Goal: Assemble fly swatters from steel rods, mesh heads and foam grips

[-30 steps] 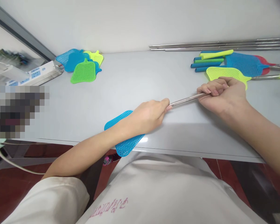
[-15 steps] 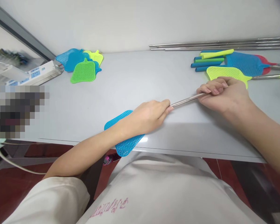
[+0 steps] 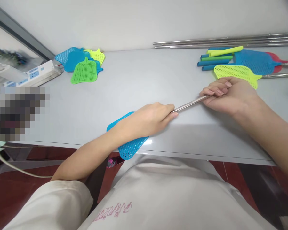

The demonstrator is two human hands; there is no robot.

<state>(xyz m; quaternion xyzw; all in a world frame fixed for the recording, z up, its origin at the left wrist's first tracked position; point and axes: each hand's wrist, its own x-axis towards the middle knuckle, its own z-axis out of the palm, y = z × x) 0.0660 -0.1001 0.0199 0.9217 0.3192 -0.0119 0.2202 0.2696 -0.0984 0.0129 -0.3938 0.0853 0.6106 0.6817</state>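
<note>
Left hand (image 3: 155, 119) and right hand (image 3: 227, 94) set apart, each clamped on the metal rod (image 3: 189, 104), which slants above the table (image 3: 144, 83); blue mesh paddle (image 3: 132, 147) partly hidden under left forearm, at table's near edge; yellow paddle (image 3: 232, 71) just beyond right hand

Left hand (image 3: 156, 119) and right hand (image 3: 227, 95) grip thin silvery metal rod (image 3: 190, 103); blue perforated plastic paddle (image 3: 132, 147) under left forearm.

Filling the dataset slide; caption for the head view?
Left hand and right hand grip a metal rod above a grey table, blue mesh paddle beneath the left forearm.
</note>
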